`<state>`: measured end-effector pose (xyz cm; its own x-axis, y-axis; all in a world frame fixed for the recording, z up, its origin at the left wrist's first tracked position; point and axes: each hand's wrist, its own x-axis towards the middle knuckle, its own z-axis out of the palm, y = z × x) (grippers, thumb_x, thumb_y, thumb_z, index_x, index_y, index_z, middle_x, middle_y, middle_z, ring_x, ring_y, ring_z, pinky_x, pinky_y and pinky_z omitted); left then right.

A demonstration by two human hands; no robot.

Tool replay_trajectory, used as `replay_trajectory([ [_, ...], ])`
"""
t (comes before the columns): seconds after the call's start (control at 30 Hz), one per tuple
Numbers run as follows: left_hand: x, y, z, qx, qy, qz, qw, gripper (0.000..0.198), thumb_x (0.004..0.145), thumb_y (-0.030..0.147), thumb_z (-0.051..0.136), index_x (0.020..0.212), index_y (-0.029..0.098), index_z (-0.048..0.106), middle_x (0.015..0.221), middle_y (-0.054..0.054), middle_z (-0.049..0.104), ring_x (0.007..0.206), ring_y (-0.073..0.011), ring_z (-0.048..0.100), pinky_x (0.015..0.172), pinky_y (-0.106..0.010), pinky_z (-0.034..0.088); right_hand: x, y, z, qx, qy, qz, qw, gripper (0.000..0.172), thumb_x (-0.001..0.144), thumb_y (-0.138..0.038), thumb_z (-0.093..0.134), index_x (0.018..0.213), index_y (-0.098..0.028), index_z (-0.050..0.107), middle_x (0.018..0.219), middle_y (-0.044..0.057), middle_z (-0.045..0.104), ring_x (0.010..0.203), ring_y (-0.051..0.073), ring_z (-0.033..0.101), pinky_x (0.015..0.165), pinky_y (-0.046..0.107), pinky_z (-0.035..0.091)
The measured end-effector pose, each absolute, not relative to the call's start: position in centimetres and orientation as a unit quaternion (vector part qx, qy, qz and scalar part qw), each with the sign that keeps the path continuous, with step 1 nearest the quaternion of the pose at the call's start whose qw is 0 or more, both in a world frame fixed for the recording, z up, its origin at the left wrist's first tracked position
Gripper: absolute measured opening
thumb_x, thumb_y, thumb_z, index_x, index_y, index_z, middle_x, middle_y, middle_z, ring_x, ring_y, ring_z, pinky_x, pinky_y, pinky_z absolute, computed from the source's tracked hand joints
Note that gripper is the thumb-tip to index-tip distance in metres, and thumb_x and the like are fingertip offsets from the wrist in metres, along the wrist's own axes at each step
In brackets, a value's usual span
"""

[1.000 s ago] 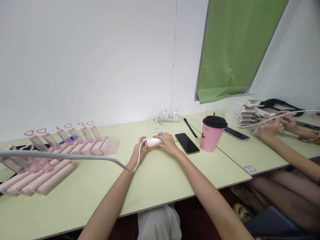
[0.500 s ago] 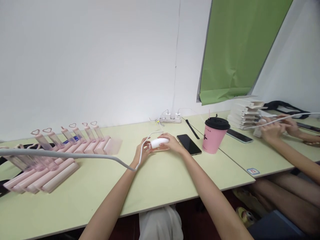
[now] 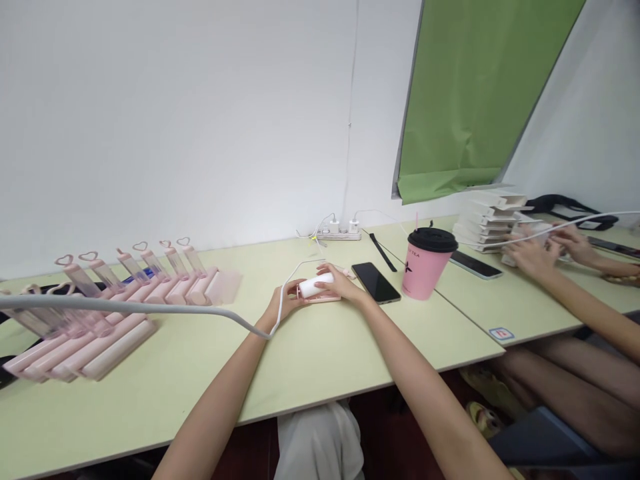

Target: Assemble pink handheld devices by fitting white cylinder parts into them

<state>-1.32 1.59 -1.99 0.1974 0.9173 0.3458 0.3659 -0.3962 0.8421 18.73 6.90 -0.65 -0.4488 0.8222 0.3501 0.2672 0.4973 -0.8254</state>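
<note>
Over the table, my right hand is closed around a white roll, which lies tilted with its near end to the left. My left hand is closed on the left end of a pink roller frame under the roll. A small pink part of it shows past my right fingers. Whether the roll sits fully in the frame I cannot tell. To the left lie several pink rollers with clear handles and heart-shaped loops, in two rows. A white cable crosses in front of my left wrist.
A black phone and a pink lidded cup stand right of my hands. Behind are a power strip and a black strap. A co-worker's hands work by stacked white boxes at right.
My right fingers have shifted on the white roll, and the roll now lies a little more tilted. More of the pink frame shows. The co-worker's hands have moved slightly apart.
</note>
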Motion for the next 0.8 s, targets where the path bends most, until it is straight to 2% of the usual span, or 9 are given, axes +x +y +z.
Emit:
replay_trajectory([
  [0.1,-1.4,1.5,-1.7,0.702,0.455,0.449,0.313,0.054,0.059,0.031,0.071,0.109,0.015,0.059,0.095,-0.006,0.066,0.086,-0.0199,0.061,0.08,-0.035,0.048,18.7,6.9,-0.7,-0.364,-0.759,0.378,0.386,0.053,0.069,-0.036,0.067,0.116,-0.022,0.045,0.114,0.008,0.054,0.097,0.017,0.056,0.085,0.033,0.044],
  [0.23,-1.7,1.0,-1.2,0.683,0.444,0.479,0.325,0.051,0.063,0.034,0.068,0.11,0.015,0.058,0.098,-0.007,0.065,0.09,-0.0204,0.06,0.08,-0.032,0.048,18.3,6.5,-0.2,-0.333,-0.749,0.411,0.399,0.054,0.071,-0.037,0.063,0.118,-0.022,0.043,0.118,0.008,0.052,0.098,0.018,0.055,0.082,0.031,0.046],
  [0.33,-1.8,1.0,-1.0,0.664,0.43,0.501,0.35,0.053,0.065,0.035,0.067,0.112,0.013,0.055,0.102,-0.009,0.064,0.093,-0.0218,0.059,0.078,-0.032,0.048,17.5,6.1,0.2,-0.323,-0.73,0.397,0.454,0.046,0.075,-0.038,0.057,0.117,-0.022,0.045,0.118,0.007,0.052,0.1,0.018,0.053,0.084,0.03,0.044],
  [0.47,-1.9,1.3,-1.5,0.669,0.421,0.504,0.349,0.055,0.065,0.037,0.067,0.113,0.013,0.051,0.105,-0.01,0.062,0.096,-0.0226,0.059,0.079,-0.032,0.048,16.4,5.8,0.3,-0.331,-0.709,0.319,0.535,0.031,0.082,-0.035,0.046,0.108,-0.02,0.052,0.113,0.006,0.056,0.104,0.02,0.051,0.091,0.032,0.039],
  [0.6,-1.5,1.0,-1.5,0.726,0.485,0.43,0.228,0.062,0.063,0.044,0.067,0.114,0.014,0.049,0.104,-0.01,0.061,0.091,-0.0231,0.059,0.076,-0.035,0.048,16.4,5.4,0.3,-0.334,-0.727,0.262,0.54,0.029,0.084,-0.034,0.044,0.106,-0.021,0.056,0.111,0.005,0.058,0.105,0.02,0.051,0.093,0.032,0.037],
  [0.7,-0.5,0.4,-0.6,0.756,0.508,0.406,0.078,0.08,0.056,0.046,0.072,0.124,0.017,0.042,0.118,-0.012,0.054,0.105,-0.028,0.053,0.087,-0.04,0.043,16.5,4.7,0.9,-0.306,-0.756,0.259,0.517,0.029,0.084,-0.034,0.045,0.107,-0.021,0.057,0.114,0.006,0.058,0.108,0.02,0.05,0.094,0.032,0.035],
  [0.8,0.8,-0.2,0.4,0.764,0.507,0.4,0.018,0.089,0.059,0.042,0.07,0.134,0.02,0.028,0.128,-0.012,0.048,0.111,-0.0276,0.05,0.09,-0.038,0.04,16.1,3.6,1.5,-0.26,-0.786,0.288,0.481,0.031,0.085,-0.035,0.046,0.111,-0.021,0.056,0.116,0.007,0.058,0.11,0.02,0.05,0.096,0.033,0.035],
])
